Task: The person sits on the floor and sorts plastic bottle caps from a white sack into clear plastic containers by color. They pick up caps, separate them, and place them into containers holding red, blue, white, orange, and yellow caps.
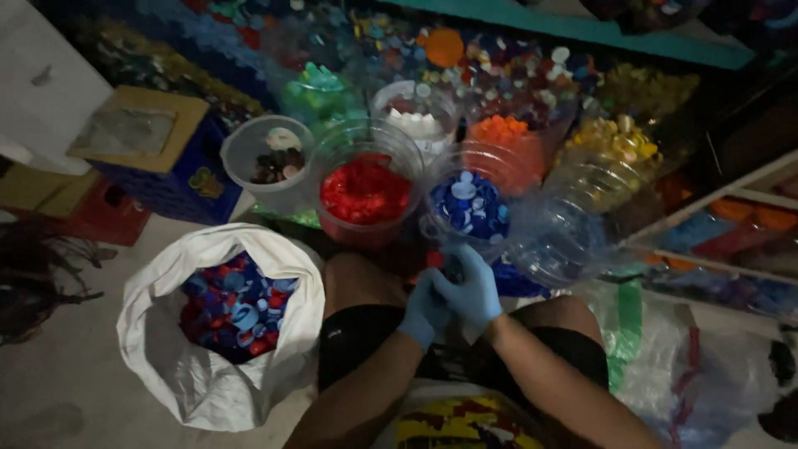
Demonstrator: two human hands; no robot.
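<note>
I sit on the floor with bare knees apart. Both hands wear blue gloves and meet in front of me. My left hand (426,309) and my right hand (474,287) close together around a small dark object with a red cap (434,259) showing at its top. Just beyond them stand a clear tub of red caps (366,193) and a clear tub of blue caps (470,204). A white sack (166,333) full of mixed blue and red caps lies open at my left knee.
More clear tubs hold orange caps (501,133), yellow caps (615,141), white caps (413,123), green caps (316,87) and dark caps (277,165). A blue crate (179,187) topped with cardboard stands at the left. Plastic bags (665,357) lie at my right.
</note>
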